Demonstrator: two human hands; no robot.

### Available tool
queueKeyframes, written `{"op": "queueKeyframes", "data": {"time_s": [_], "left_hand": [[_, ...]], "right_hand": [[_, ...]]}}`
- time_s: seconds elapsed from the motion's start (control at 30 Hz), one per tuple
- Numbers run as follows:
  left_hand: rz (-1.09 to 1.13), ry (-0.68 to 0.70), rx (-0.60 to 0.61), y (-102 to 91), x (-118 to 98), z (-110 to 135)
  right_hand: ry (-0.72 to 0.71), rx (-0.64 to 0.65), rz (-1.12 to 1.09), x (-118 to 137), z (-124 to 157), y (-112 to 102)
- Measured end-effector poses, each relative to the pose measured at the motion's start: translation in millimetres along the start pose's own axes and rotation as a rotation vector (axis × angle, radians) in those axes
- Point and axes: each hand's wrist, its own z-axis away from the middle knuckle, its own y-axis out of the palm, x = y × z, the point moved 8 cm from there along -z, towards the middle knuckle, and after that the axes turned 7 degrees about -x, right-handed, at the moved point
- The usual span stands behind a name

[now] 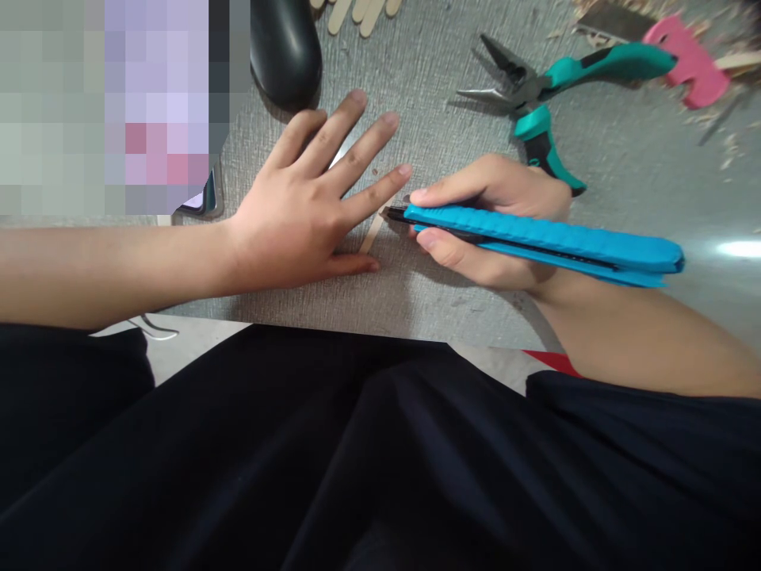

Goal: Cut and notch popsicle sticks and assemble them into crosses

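Note:
My left hand (315, 198) lies spread on the grey textured table, fingers apart. Between its index finger and thumb shows a short piece of wooden craft stick (373, 233); the hand seems to steady it, though part of the stick is hidden. My right hand (493, 214) is closed around a blue utility knife (552, 235). The knife's dark tip points left and meets the upper end of the stick, close to my left index finger. Whether the blade is cutting into the wood I cannot tell.
Pliers (526, 91) with teal and black handles lie open beyond my right hand. A pink tool (686, 62) sits among wood shavings at upper right. A black computer mouse (286, 51) and several craft sticks (372, 14) are at the back. The table's front edge borders my lap.

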Motion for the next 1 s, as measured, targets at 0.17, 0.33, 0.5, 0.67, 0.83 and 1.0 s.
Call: {"op": "queueKeyframes", "data": {"time_s": [0.17,0.33,0.5,0.67,0.83,1.0], "left_hand": [[-0.045,0.025,-0.005,1.0,-3,1],[-0.009,-0.011,-0.028,-2.8,-3,-2],[0.048,-0.065,-0.006,-6.6,-2,-6],[0.078,-0.072,0.003,-9.8,-3,-7],[0.034,-0.017,0.017,-3.6,-3,-3],[-0.013,0.013,-0.031,-1.4,-3,0]], "right_hand": [[-0.055,0.001,-0.001,9,0,0],[-0.058,-0.023,0.037,17,-1,-1],[-0.102,-0.043,0.081,25,1,-1],[-0.232,0.004,0.106,27,3,2],[-0.246,0.017,0.100,26,1,0],[-0.248,-0.010,0.080,29,0,-2]]}}
